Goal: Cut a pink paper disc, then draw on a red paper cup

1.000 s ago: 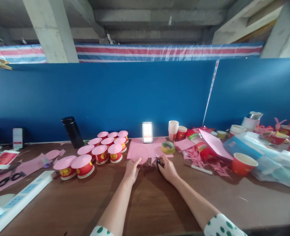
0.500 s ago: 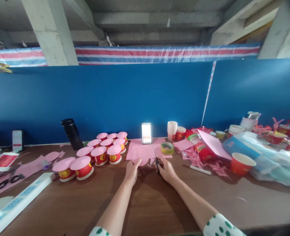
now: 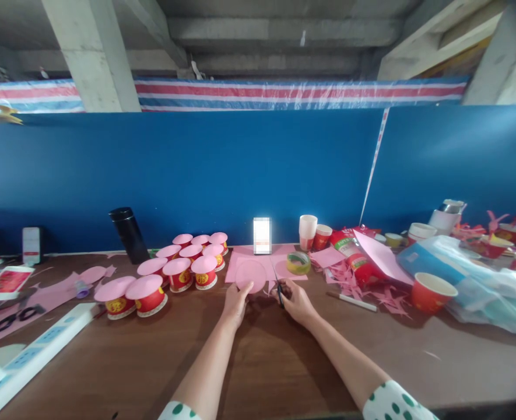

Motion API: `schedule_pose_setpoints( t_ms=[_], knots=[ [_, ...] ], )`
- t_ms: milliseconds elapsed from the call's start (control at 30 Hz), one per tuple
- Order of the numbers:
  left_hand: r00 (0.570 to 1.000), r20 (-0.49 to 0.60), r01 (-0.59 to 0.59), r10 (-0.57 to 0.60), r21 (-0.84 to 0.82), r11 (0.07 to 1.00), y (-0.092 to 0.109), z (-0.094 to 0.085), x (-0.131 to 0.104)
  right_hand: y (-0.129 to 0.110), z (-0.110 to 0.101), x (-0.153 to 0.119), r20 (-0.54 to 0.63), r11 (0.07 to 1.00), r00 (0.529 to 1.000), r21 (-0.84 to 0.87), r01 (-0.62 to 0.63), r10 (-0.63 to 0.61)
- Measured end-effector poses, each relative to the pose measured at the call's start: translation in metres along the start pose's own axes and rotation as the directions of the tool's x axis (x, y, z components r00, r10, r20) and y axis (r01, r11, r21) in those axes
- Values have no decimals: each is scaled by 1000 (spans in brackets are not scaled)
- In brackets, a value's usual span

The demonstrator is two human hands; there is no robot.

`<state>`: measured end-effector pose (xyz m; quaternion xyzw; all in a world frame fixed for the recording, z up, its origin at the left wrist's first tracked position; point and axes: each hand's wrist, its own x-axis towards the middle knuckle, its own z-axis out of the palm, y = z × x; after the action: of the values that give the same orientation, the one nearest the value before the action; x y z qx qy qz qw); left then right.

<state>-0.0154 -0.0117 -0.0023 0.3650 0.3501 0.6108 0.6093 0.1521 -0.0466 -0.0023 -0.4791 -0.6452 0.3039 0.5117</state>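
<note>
Has a tape roll (image 3: pixel 299 269) just beyond the right hand (image 3: pixel 298 300), in the way on the right part of a pink sheet (image 3: pixel 236 256). Faces a bright phone screen (image 3: pixel 262 235) left of the roll. Farther left, has red cups with pink tops (image 3: pixel 178 274) in a cluster, then a leaning black bottle (image 3: pixel 129 236), with a white power strip (image 3: pixel 37 356) nearer the body. Right of the roll, meets stacked paper cups (image 3: pixel 307 232), pink scraps (image 3: pixel 348 286), a white marker (image 3: pixel 358 302), an open red cup (image 3: pixel 433 293) and a plastic bag (image 3: pixel 485 286).

Holds a pink paper disc (image 3: pixel 251 276) in front and to the left of the roll, pinching the near edge with the left hand (image 3: pixel 236 303), thumb on top, other fingers mostly hidden. Grips black-handled scissors (image 3: pixel 280 293) in the closed fingers of the right hand, pointing the blades away, close to the disc's right edge. Reaches both forearms forward and inward, keeping the hands low over the brown table (image 3: pixel 153 361) and apart. Cannot tell the exact opening of the blades.
</note>
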Motion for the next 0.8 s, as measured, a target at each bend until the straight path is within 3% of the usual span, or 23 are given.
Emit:
schedule_pose_setpoints(
  t_ms=[367, 633, 800],
  knots=[
    [1000, 1, -20, 20, 95, 995, -7, -6, 5, 7, 0, 2, 13, 1000, 1000, 12, 2, -2],
    [999, -4, -48, 49, 130, 990, -11, -9, 9, 18, 2, 4, -125, 981, 977, 115, -159, 173],
    [998, 6, -58, 58, 118, 991, -12, -9, 9, 20, 1, 4, -71, 994, 992, 33, -100, 102]
  ],
)
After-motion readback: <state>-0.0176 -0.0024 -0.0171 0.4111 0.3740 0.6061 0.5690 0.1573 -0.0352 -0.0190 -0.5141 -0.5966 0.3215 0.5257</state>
